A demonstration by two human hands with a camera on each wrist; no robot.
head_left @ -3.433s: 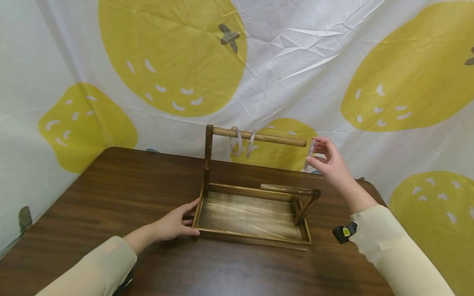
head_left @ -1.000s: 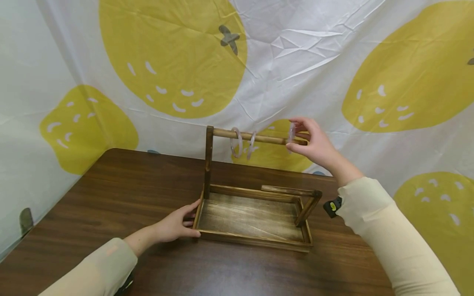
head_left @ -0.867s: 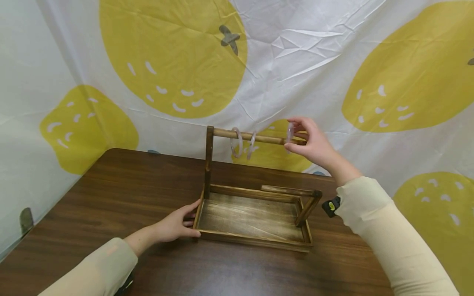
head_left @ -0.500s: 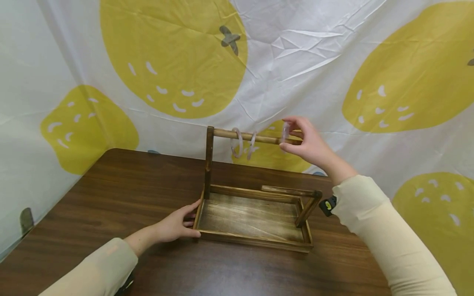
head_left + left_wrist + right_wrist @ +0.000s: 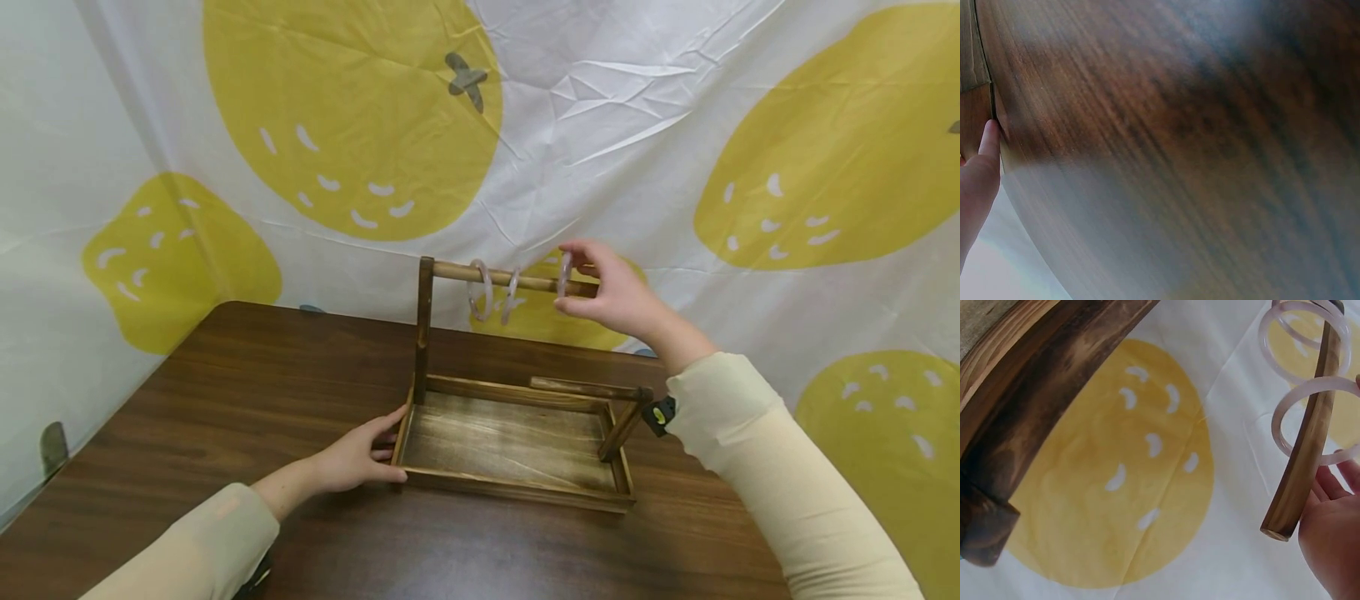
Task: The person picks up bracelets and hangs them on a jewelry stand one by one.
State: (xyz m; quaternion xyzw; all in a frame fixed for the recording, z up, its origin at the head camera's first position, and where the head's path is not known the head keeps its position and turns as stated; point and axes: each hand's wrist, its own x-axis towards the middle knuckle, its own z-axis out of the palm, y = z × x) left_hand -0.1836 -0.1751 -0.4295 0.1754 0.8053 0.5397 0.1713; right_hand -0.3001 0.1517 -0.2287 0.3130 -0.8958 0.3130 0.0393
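Note:
A wooden bangle stand point(image 5: 517, 489) has a tray base and an upper rod point(image 5: 537, 282) on a tall left post. Two pale pink bangles hang on that rod; the left one point(image 5: 487, 292) is nearer the post, the other point(image 5: 512, 296) just right of it. My right hand point(image 5: 618, 292) pinches a third bangle point(image 5: 565, 275) between thumb and fingers. In the right wrist view, the rod passes through this bangle point(image 5: 1280, 419), inward from the free end. My left hand point(image 5: 348, 454) holds the tray's left end, thumb point(image 5: 989, 140) at the front corner.
A lower rod point(image 5: 585, 387) on a short right post points left over the tray's back part, below my right hand. The stand rests on a dark brown wooden table point(image 5: 187, 417). Behind it hangs a white cloth point(image 5: 585, 100) with yellow fruit prints.
My right hand has brought the third bangle from beyond the rod's free end onto the rod, then slid it left toward the other two. My left hand keeps its place at the tray.

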